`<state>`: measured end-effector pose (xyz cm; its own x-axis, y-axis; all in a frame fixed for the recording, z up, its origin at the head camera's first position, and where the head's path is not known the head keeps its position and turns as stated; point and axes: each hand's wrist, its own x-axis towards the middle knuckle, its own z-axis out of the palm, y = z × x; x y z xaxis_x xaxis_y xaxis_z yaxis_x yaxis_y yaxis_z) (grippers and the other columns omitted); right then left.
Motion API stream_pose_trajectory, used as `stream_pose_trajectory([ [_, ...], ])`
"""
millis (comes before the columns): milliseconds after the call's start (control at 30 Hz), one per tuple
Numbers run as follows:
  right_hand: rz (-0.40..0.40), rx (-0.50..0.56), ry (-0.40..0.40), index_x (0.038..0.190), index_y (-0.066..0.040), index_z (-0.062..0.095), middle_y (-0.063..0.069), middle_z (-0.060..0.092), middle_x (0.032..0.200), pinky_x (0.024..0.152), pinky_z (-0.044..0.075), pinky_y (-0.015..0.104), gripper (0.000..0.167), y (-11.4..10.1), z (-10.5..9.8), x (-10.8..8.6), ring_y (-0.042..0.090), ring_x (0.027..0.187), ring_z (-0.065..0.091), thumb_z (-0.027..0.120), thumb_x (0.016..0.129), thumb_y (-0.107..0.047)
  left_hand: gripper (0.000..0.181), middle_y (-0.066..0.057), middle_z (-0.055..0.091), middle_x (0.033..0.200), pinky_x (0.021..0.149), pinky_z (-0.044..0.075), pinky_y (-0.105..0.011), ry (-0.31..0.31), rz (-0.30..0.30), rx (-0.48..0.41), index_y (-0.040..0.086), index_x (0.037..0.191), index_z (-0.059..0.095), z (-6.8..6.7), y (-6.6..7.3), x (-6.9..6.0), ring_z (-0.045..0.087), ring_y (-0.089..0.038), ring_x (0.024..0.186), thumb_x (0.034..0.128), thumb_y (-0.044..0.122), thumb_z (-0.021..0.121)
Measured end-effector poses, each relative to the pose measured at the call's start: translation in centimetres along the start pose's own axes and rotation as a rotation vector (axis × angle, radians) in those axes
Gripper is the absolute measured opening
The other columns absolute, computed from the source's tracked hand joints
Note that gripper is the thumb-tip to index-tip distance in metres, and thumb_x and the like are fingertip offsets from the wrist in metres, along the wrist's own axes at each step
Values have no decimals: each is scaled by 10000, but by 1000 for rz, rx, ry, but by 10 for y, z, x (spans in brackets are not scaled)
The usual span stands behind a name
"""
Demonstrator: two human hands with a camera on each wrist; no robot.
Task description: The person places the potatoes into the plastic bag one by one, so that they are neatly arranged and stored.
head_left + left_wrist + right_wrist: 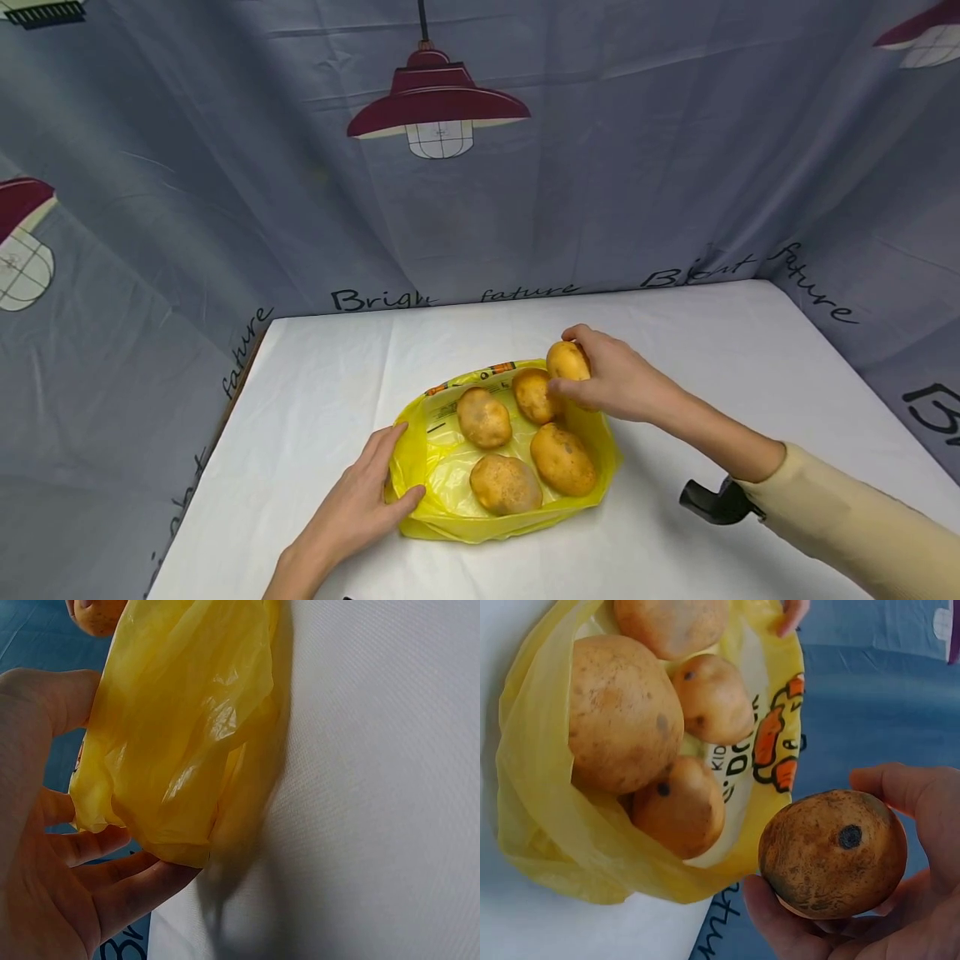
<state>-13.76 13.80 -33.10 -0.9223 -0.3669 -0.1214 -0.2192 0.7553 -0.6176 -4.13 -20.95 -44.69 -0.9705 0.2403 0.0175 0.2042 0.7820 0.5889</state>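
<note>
A yellow plastic bag (495,527) lies on its base with its mouth spread wide, and several potatoes (483,418) sit inside it. My left hand (360,500) holds the bag's left end, thumb over the near rim and fingers at the far side. In the left wrist view the fingers curl around the edge of the yellow plastic (180,735). My right hand (618,379) grips another potato (567,360) above the bag's far right rim. Seen from the right wrist, this potato (832,855) has a dark round spot and sits between thumb and fingers, apart from the others.
A white cloth (322,375) covers the table beneath the bag. Grey-blue curtains (600,167) with printed lamps and lettering hang behind and at both sides. A black strap piece (716,502) sticks out below the right sleeve (847,517).
</note>
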Motion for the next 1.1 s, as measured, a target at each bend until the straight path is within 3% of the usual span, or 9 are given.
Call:
stream_pose_trajectory([
  [567,-52,-41,-42,1364,-7,494,90,615,1138,791,539,378,635,-13,21,5,217,942,597,736,882,-341,834,-9,403,1513,1058,421,-474,14,19,1,124,1556,353,2,-1,0,504,-260,1312,871,374,758],
  [833,-83,-29,-72,1331,-40,520,63,594,1075,669,520,308,586,-24,33,9,190,853,569,753,869,-315,830,-3,405,1509,1060,421,-473,14,22,0,126,1555,356,3,-2,0,503,-254,1312,874,380,756],
  [1100,-103,-50,-85,1323,-71,533,25,595,1055,658,508,292,576,-39,50,15,164,832,565,763,857,-320,832,12,401,1511,1055,425,-470,17,23,-4,129,1557,353,3,-3,0,506,-246,1308,874,379,757],
])
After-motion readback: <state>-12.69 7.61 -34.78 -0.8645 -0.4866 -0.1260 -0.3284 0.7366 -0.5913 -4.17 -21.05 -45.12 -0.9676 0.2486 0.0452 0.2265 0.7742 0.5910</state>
